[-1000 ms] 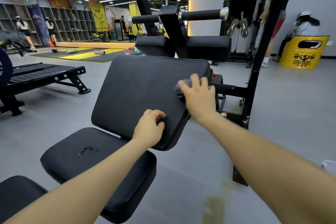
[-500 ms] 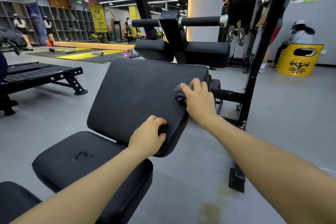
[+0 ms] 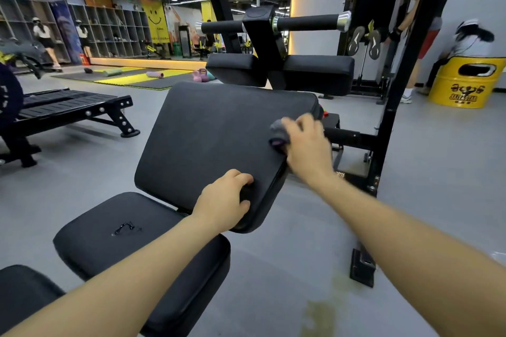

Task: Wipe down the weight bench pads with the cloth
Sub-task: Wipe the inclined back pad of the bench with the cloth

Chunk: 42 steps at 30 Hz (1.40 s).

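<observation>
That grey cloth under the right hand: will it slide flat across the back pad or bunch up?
The cloth is probably soft and floppy: it sits crumpled under the right hand. It will likely keep bunching unless pressed flat. The back pad looks smooth, so it should glide easily.

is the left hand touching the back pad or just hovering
Touching. The head view shows the left hand gripping the back pad at its lower corner, fingers curled over the edge.

The scene is viewed from head height, forward and downward; the bench pad is seen close up; only one view is given.
</observation>
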Tool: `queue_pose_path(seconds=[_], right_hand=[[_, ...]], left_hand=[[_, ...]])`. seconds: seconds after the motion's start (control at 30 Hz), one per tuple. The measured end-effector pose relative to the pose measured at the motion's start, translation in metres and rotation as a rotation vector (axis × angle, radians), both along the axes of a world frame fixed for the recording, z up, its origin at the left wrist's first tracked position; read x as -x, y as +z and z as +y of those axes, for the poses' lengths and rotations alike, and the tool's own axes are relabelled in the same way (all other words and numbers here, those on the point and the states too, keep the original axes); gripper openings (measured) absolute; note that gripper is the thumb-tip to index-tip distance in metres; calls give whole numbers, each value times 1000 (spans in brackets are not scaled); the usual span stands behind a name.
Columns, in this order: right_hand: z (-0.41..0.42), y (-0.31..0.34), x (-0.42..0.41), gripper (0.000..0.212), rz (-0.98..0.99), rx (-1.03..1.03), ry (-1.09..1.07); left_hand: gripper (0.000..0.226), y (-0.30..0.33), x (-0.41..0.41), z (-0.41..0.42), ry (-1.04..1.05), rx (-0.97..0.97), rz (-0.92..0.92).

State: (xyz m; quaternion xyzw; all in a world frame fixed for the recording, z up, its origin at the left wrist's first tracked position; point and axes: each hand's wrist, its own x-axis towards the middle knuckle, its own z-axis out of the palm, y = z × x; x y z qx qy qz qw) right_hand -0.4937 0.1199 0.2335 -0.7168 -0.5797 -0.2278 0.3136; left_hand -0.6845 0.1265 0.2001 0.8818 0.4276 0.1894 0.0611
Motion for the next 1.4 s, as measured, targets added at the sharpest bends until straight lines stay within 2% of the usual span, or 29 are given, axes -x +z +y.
queue_pose_path(seconds=[0.1,0.2,0.33,0.43,0.5,0.6,0.73,0.9,1.13,1.3,1.4], right_hand=[[21,38,-18,45,121,5,-104],[20,36,-9,48,131,8,-132],[-8,-7,20,46,113,9,22],[-36,-45,57,41,97,95,186],[-39,-42,54,40,68,158,244],[-21,-5,17,41,80,136,116],[-14,5,7,47,105,126,21],[-26,-29,39,45,33,148,129],[-64,-74,92,42,2,305,292],[-74,-65,104,37,105,530,404],[-73,-38,116,32,235,520,499]], left_hand=[[44,-4,1,0,8,-9,12],[45,-6,0,0,20,-17,8],[45,-3,-2,-4,45,-12,19],[34,-1,-2,-8,78,23,-15],[37,0,1,-12,58,83,-28],[50,0,12,-18,45,132,14],[44,-6,30,-24,143,137,-29],[42,-24,47,-36,238,167,-18],[38,-32,53,-61,308,170,38],[40,-31,72,-76,388,177,47],[42,-26,92,-84,438,157,49]])
